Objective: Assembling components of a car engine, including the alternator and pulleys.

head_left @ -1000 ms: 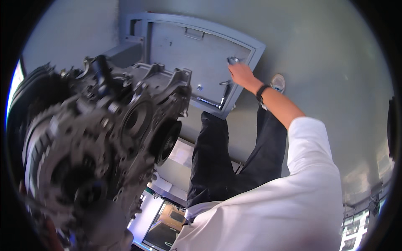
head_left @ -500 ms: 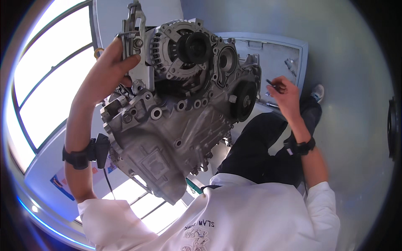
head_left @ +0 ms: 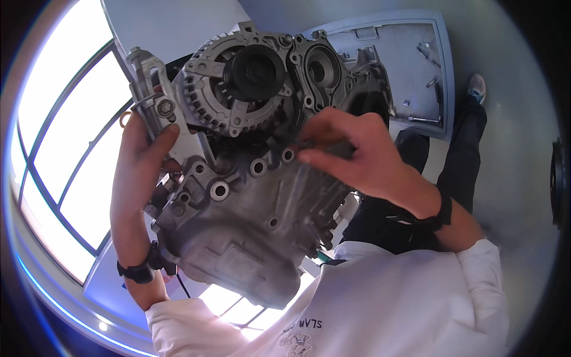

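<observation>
Engine assembly (head_left: 238,262) fills the left and middle of the view, right in front of the person's white shirt (head_left: 392,291), tilted so that its smooth cast cover faces the body. The left hand (head_left: 151,140) is closed around a slotted metal bracket (head_left: 156,89) at the upper left, thumb across the front near a bolt head and fingers going behind. The right hand (head_left: 363,154) is half closed over the row of bosses, its thumb and fingertips drawn close together beside the rightmost holed boss (head_left: 288,155); blur and shadow hide whether anything sits between them, so I cannot tell if it holds something.

Should there be a small part in those fingertips, a loose pinch could let it drop into the dark gap under the alternator (head_left: 208,68), where it would be hard to reach. The bracket might also shift if the left hand's grasp slackened, provided it is not bolted tight.

The castings look dull grey and dry, with bright machined rings around the holes, a ribbed alternator housing, a black pulley (head_left: 256,72) and a round opening (head_left: 320,71) to its right.

Farther off, a pale framed tray (head_left: 443,65) carries scattered metal tools, among them a long bar-shaped tool (head_left: 419,119). Beyond the dark trousers (head_left: 461,143) is a light shoe (head_left: 476,85), and bright window panes (head_left: 71,119) rise at far left.
</observation>
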Available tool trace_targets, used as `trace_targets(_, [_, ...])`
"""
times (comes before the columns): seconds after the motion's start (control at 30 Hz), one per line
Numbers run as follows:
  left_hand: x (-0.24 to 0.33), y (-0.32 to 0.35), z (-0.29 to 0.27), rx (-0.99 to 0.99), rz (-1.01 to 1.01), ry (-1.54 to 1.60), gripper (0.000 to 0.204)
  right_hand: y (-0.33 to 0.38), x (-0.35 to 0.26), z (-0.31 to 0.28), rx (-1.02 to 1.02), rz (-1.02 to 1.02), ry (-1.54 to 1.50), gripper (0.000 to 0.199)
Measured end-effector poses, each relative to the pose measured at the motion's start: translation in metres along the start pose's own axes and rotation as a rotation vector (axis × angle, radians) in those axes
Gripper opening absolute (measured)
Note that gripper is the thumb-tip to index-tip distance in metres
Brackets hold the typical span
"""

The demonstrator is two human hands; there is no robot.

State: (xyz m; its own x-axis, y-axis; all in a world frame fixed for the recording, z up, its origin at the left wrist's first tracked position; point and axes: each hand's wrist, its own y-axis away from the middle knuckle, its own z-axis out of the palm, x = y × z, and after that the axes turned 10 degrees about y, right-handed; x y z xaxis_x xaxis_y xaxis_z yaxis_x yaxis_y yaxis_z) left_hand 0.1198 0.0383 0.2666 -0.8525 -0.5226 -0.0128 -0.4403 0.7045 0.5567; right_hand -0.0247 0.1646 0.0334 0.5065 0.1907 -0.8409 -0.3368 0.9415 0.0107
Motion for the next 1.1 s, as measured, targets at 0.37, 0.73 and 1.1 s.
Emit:
trace_targets(0.37, [0.011,-0.003,0.011,0.165,0.078,-0.138,0.031,-0.01,-0.006,0.048,0.125,-0.226,-0.208,0.02])
trace_targets(0.73, [0.01,0.004,0.02,0.256,0.042,-0.168,0.04,-0.016,0.0,0.054,0.093,-0.206,-0.204,0.018])
trace_targets(1.1, [0.007,0.001,0.012,0.167,0.054,-0.209,0.041,-0.016,-0.001,0.061,0.118,-0.241,-0.195,0.019])
